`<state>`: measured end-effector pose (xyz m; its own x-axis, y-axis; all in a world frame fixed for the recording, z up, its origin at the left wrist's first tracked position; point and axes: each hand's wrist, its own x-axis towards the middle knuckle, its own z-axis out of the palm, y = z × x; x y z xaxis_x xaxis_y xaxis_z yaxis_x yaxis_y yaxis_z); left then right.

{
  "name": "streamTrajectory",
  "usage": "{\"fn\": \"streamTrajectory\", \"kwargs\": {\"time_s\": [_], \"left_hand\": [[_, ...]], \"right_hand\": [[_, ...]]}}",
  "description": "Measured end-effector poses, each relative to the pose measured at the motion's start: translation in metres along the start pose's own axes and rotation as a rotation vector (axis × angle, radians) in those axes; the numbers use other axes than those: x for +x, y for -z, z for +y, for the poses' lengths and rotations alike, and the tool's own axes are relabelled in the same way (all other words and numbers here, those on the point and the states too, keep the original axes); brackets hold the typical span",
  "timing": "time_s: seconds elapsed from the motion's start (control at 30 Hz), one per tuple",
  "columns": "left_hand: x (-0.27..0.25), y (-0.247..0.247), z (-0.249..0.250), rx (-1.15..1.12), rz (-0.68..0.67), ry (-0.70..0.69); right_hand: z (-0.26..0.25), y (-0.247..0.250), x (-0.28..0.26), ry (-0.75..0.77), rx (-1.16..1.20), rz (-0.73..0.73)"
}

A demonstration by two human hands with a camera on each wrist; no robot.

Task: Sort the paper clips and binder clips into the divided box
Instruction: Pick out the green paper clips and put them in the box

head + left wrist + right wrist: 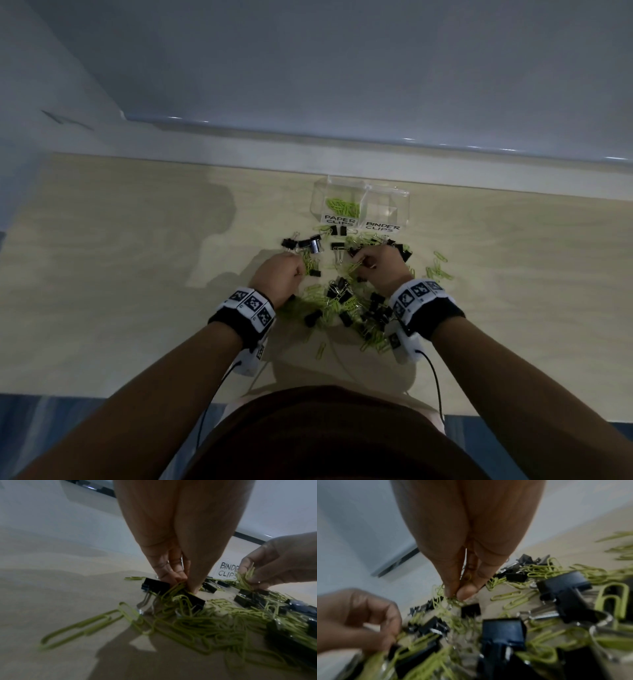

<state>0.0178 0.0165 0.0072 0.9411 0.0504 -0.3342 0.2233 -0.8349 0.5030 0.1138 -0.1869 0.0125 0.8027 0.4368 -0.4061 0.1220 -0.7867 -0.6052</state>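
Note:
A mixed heap of green paper clips (346,303) and black binder clips (337,286) lies on the wooden table. Behind it stands a clear divided box (359,205); its "PAPER CLIPS" half holds green clips (344,206), and I see nothing in the "BINDER CLIPS" half. My left hand (282,275) pinches green paper clips (176,588) at the heap's left, beside a binder clip (155,586). My right hand (371,262) pinches a bunch of green paper clips (453,599), also seen from the left wrist (245,578), at the heap's far side.
The pale wooden table (137,257) ends at a white ledge and wall behind the box. Loose paper clips (438,270) lie scattered to the right of the heap. Cables run from both wristbands toward my body.

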Motion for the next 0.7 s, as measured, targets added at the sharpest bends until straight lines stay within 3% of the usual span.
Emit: {"fn": "streamTrajectory", "kwargs": {"time_s": [0.17, 0.37, 0.57, 0.7], "left_hand": [[0.002, 0.003, 0.002, 0.077, -0.099, -0.046], [0.016, 0.029, 0.025, -0.370, -0.028, 0.015], [0.066, 0.065, 0.071, -0.582, 0.219, -0.025], [0.095, 0.066, 0.080, -0.657, 0.341, 0.020]], "right_hand": [[-0.004, 0.020, -0.003, -0.074, 0.411, 0.067], [-0.039, 0.061, 0.017, 0.056, 0.567, 0.161], [-0.058, 0.077, 0.064, 0.042, 0.542, 0.302], [-0.053, 0.069, 0.080, -0.006, 0.274, 0.341]]}}
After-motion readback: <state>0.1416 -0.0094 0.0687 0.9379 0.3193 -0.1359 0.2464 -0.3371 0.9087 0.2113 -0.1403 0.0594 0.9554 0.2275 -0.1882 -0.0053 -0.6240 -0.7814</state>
